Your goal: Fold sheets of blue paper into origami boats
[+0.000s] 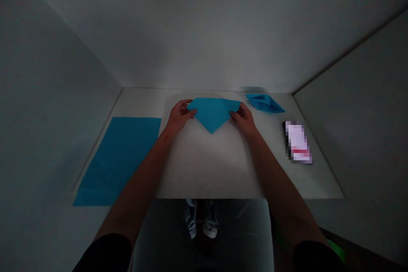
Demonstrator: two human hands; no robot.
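Between my hands is a folded piece of blue paper (212, 112), its long straight edge at the top and a point facing me. My left hand (181, 117) pinches its left corner, thumb in front and fingers behind. At the opposite corner, my right hand (242, 118) grips the paper the same way. The sheet is held near the back of the white table; whether it touches the surface I cannot tell. A folded blue paper boat (264, 103) lies to the right of my right hand, close to the back wall.
Flat blue paper (127, 148) lies at the left of the white table (210, 170), its near end reaching over the front edge. On the right rests a phone (298, 142) with a lit, blurred screen. Walls (204, 29) enclose the table at the back and both sides.
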